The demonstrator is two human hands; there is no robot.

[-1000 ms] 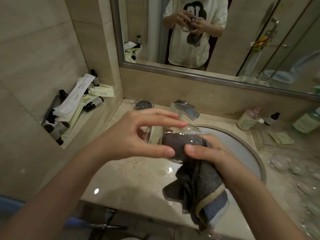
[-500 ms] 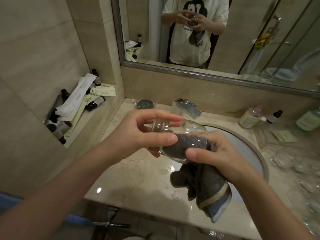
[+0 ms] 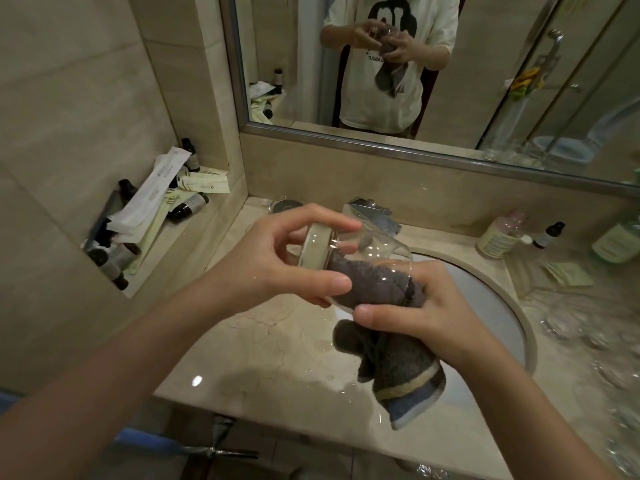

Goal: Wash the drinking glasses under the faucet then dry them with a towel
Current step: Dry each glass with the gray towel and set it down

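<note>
A clear drinking glass (image 3: pixel 372 252) lies on its side in the air above the counter edge, its thick base toward the left. My left hand (image 3: pixel 277 268) grips it by the base, thumb below and fingers over the top. A dark grey towel (image 3: pixel 391 358) with a cream and blue stripe is stuffed into the glass's mouth, the rest hanging down. My right hand (image 3: pixel 422 313) grips the towel at the glass's rim. The chrome faucet (image 3: pixel 375 214) stands behind the glass; no water is visible running.
The oval sink (image 3: pixel 491 306) lies under my right hand in a wet marble counter (image 3: pixel 263 351). Several clear glasses (image 3: pixel 568 323) crowd the right side. Bottles (image 3: pixel 498 233) stand behind them. A wall niche (image 3: pixel 152 216) on the left holds small bottles and packets. A mirror hangs behind.
The glass has turned in my hands, its base now tilted more toward me. The towel sits deeper inside it, and both hands have shifted slightly.
</note>
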